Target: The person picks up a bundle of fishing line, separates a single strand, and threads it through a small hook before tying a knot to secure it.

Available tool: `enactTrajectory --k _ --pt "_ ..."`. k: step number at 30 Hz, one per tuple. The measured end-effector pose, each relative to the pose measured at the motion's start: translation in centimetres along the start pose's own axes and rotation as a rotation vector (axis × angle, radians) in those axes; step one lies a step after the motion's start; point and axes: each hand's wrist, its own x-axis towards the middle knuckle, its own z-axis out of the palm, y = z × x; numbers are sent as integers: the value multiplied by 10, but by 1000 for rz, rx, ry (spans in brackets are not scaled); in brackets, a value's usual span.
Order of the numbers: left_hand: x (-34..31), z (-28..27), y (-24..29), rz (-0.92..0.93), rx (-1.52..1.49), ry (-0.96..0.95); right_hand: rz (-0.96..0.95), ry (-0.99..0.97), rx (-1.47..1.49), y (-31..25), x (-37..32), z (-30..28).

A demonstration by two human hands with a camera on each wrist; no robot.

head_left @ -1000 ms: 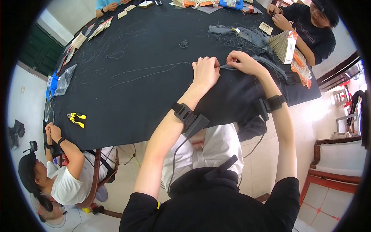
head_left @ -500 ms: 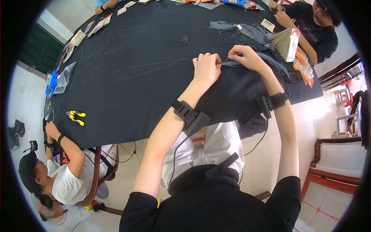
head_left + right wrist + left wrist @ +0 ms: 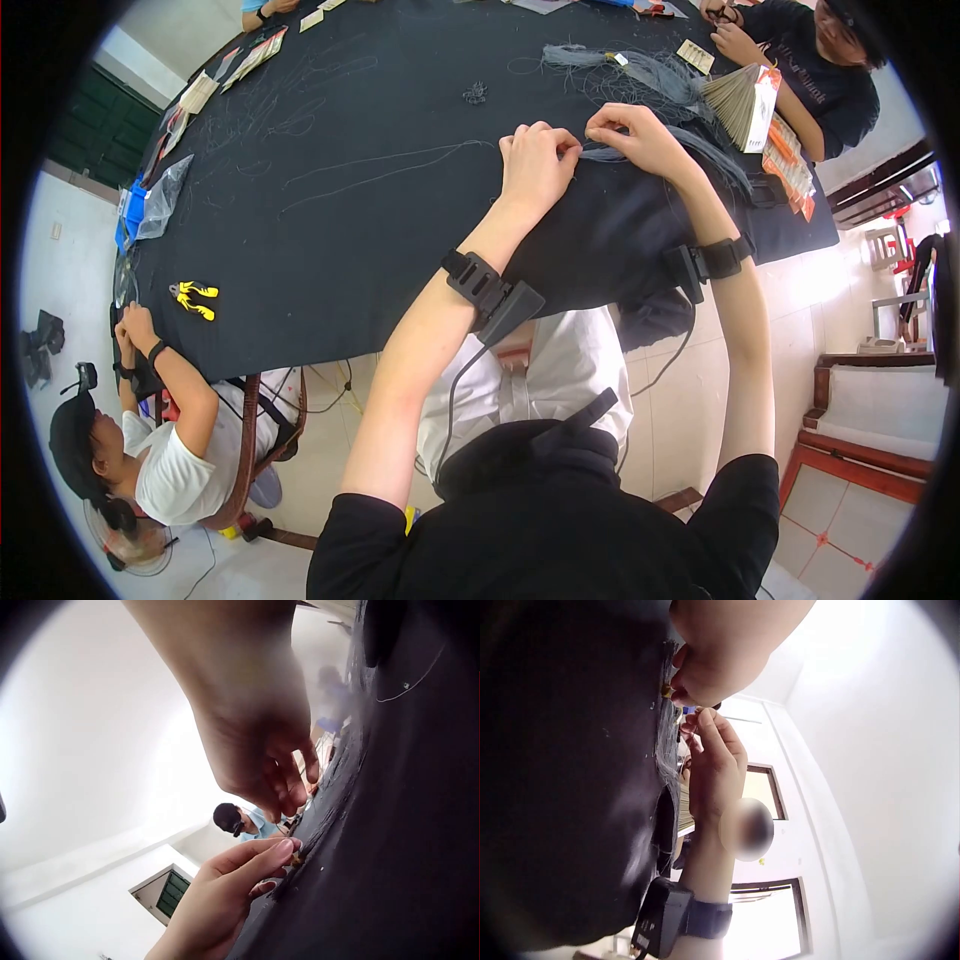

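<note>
In the head view my left hand (image 3: 540, 165) and right hand (image 3: 640, 140) are close together over the black table. The left pinches thin grey line (image 3: 400, 163), whose two long strands trail off to the left. In the right wrist view a tiny yellow-brown piece (image 3: 298, 860) shows at the left thumb and fingertip; cannot tell what it is. My right thumb and forefinger meet at their tips in the left wrist view, pinching a fine strand, the other fingers bent. A bundle of grey line (image 3: 715, 160) runs out beside the right hand.
A larger tangled hank of line (image 3: 650, 80) and a fanned stack of cards (image 3: 740, 105) are at the right. A small line clump (image 3: 475, 93) lies ahead. Yellow-handled pliers (image 3: 195, 299) lie left on the black cloth (image 3: 350, 270). Other people sit around the table.
Both hands have moved slightly forward, away from the body, and stay close together. The left fingertips have risen a little. The trailing strands lie nearly as before.
</note>
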Motion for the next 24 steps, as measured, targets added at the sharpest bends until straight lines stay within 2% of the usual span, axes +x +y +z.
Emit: enactTrajectory --k 8,14,17,24 --pt "3 5 -6 13 -34 14 -16 14 -31 -3 1 1" --pt "3 6 -7 -9 -99 5 150 -45 -10 6 -3 -4" --pt "3 3 -5 41 -37 41 138 -53 -24 3 -7 -7" --pt "2 2 -4 17 -36 5 132 -71 -100 -2 -8 -9"
